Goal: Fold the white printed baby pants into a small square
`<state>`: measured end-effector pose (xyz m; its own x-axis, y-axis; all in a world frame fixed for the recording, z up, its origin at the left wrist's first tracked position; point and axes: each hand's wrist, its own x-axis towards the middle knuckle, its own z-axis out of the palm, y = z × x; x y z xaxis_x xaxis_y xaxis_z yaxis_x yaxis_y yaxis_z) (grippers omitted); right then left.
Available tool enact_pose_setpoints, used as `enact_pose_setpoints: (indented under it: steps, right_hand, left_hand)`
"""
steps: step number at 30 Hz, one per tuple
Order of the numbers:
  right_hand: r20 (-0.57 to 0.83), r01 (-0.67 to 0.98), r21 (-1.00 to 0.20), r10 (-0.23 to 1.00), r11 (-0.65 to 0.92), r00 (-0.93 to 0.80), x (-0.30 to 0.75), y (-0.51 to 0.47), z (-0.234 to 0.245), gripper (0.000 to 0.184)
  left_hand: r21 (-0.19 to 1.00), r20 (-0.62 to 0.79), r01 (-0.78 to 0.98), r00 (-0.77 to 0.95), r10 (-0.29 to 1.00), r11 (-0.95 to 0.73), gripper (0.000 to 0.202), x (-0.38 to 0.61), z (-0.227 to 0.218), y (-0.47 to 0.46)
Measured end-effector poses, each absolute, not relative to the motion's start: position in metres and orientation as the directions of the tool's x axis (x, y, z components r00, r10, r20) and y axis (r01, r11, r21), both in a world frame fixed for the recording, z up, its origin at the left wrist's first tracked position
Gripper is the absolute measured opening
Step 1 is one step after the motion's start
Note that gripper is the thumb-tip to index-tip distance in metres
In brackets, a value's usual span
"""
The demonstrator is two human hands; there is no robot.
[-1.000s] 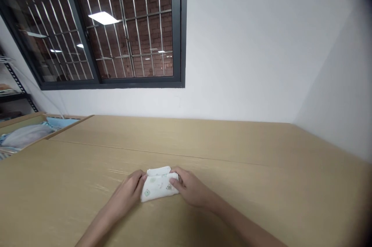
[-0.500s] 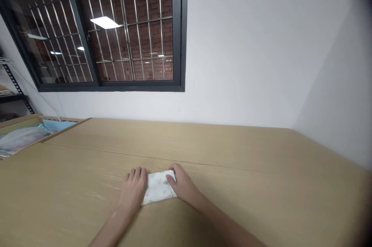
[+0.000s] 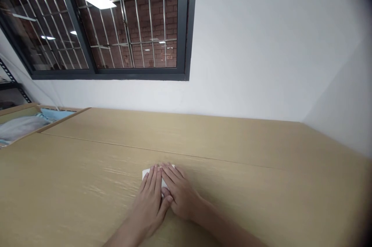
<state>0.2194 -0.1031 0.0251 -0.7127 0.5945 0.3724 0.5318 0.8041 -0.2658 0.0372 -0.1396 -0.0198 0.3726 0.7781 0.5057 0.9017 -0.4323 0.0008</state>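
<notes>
A small folded white cloth (image 3: 146, 172) with a faint printed pattern lies on the light wooden table (image 3: 232, 150). Both hands rest flat on top of it and cover nearly all of it; only its far left corner and a thin edge show. My left hand (image 3: 151, 196) lies palm down with fingers stretched out and pointing away from me. My right hand (image 3: 178, 192) lies beside it, also flat with fingers extended, the two hands touching side by side.
A wooden box (image 3: 20, 117) holding light blue and pale fabric sits at the far left. A barred window (image 3: 116, 26) and a white wall stand behind the table. A dark metal shelf (image 3: 8, 82) shows at the left edge.
The hands moved from the cloth's two ends onto its top, pressing it flat. The cloth is now almost fully covered.
</notes>
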Motion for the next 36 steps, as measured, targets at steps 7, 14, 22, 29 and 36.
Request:
enact_pose_setpoints:
  steps: [7, 14, 22, 29, 36]
  right_hand:
    - [0.283, 0.597, -0.297, 0.666, 0.745, -0.69, 0.227, -0.109, 0.029, 0.063]
    - [0.416, 0.627, -0.27, 0.676, 0.731, -0.609, 0.231, -0.11, 0.016, 0.064]
    - [0.383, 0.5, -0.286, 0.575, 0.818, -0.723, 0.235, -0.107, 0.029, 0.075]
    - [0.35, 0.466, -0.437, 0.623, 0.769, -0.7, 0.244, -0.089, 0.036, 0.07]
    - [0.381, 0.367, -0.69, 0.745, 0.624, -0.548, 0.243, -0.081, 0.039, 0.031]
  left_hand:
    - [-0.015, 0.472, 0.942, 0.302, 0.828, -0.335, 0.084, 0.028, -0.024, -0.141]
    - [-0.027, 0.59, 0.964, 0.228, 0.775, -0.263, 0.095, 0.021, -0.022, -0.139]
    - [0.083, 0.422, 0.881, 0.393, 0.817, -0.466, 0.065, 0.01, 0.013, -0.148]
    - [0.232, 0.413, 0.872, 0.313, 0.855, -0.432, 0.066, 0.006, 0.003, -0.134]
    - [0.423, 0.526, 0.781, 0.201, 0.826, -0.459, 0.029, 0.0, 0.018, -0.13]
